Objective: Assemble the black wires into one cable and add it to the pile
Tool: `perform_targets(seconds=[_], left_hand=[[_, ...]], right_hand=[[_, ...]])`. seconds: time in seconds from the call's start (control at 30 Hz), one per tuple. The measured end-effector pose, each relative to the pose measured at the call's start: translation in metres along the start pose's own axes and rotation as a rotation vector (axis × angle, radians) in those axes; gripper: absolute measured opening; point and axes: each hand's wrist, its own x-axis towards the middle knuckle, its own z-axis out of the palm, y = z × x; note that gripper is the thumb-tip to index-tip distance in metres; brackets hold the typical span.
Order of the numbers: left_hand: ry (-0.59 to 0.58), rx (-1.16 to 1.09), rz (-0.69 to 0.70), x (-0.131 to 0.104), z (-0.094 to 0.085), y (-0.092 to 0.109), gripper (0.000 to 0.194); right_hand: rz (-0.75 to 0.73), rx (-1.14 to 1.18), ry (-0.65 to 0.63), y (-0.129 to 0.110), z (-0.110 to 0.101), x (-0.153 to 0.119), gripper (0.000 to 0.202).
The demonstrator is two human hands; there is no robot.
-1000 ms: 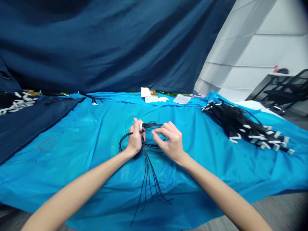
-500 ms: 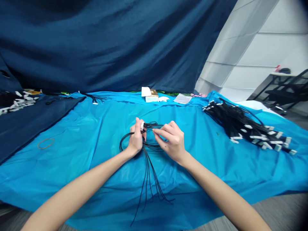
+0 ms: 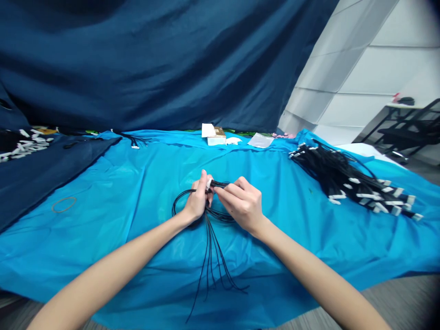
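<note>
Blue-draped worktop point(image 3: 309, 247): left grip point(image 3: 195, 201) clamped on coiled black cables point(image 3: 220, 215), right grip point(image 3: 243, 204) pinched together, contents unclear. Loose tails point(image 3: 210, 236) could snag, slackening the coil.

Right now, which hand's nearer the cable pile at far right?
Right. The right hand is left of the cable pile, fingertips by the black wires; the left hand holds those wires, farther left.

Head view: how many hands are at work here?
2. The left hand grips the black wires near their white connector; the right hand is just right of it, at the wires. No others show.
</note>
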Motion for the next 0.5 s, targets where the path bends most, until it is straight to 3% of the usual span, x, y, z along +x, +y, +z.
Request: perform_targets(seconds=[0.13,0.5], left_hand=[[-0.054,0.055,0.144,0.0014,-0.0001,-0.0032,0.054],[-0.101,-0.062,0.048,0.0013,0.0029,-0.0027,0.055]], right_hand=[[-0.014,-0.025,-0.015,0.0006,0.0006,-0.0004,0.009],[-0.047,-0.044,0.0,0.0012,0.0012,0.001,0.008]])
